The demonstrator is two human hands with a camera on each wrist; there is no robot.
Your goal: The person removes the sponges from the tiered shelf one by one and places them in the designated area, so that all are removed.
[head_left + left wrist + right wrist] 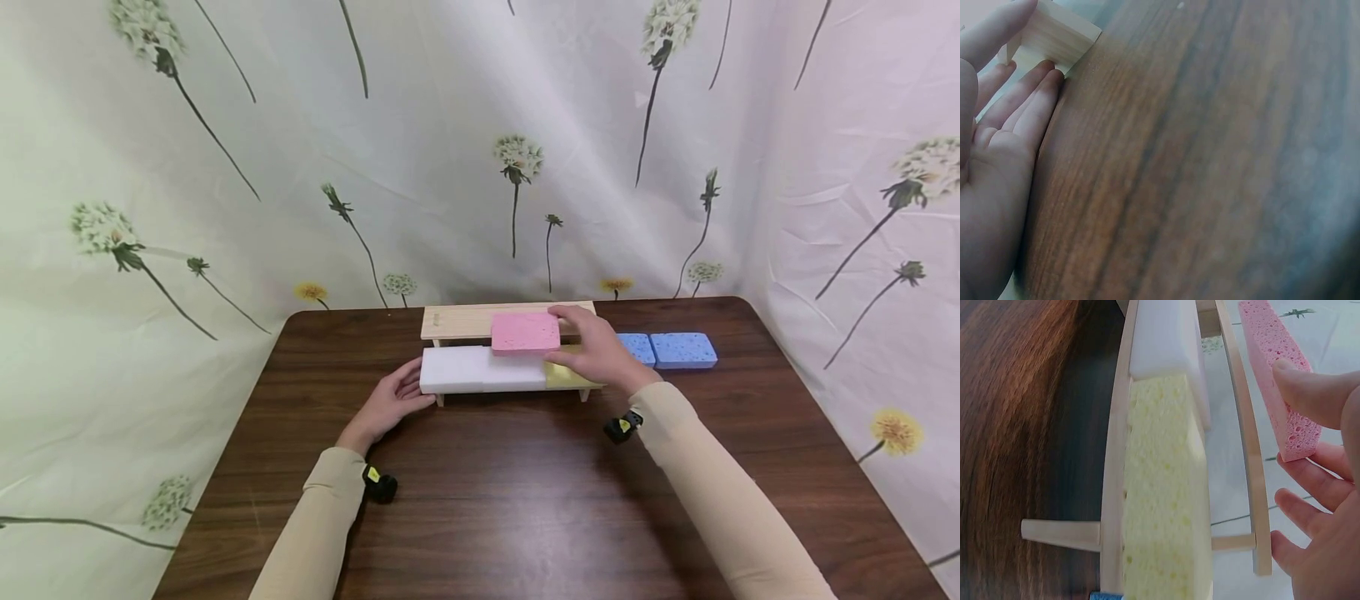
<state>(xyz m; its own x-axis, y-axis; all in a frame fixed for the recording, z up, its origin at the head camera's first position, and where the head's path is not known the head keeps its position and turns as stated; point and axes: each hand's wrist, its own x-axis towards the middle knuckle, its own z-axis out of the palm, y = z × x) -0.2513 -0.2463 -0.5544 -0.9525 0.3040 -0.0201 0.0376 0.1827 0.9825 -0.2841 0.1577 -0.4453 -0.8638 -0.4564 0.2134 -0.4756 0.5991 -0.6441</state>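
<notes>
My right hand (600, 350) pinches a pink sponge (525, 332) by its right end, thumb on one face and fingers at the other. In the head view the sponge overlaps the back tier of a two-tier light wooden rack (461, 321). Along the front tier lie white melamine sponge blocks (453, 368) and a yellow sponge (1160, 487) at the right end. My left hand (385, 408) rests at the rack's left end. Its fingers (1041, 103) extend fairly straight beside the pale wood (1057, 37), with the thumb apart from them.
Two blue sponges (682, 350) lie side by side on the dark wooden table (480, 500), just right of the rack; my right hand partly covers the nearer one. Behind the table hangs a pale curtain (450, 167) printed with dandelions.
</notes>
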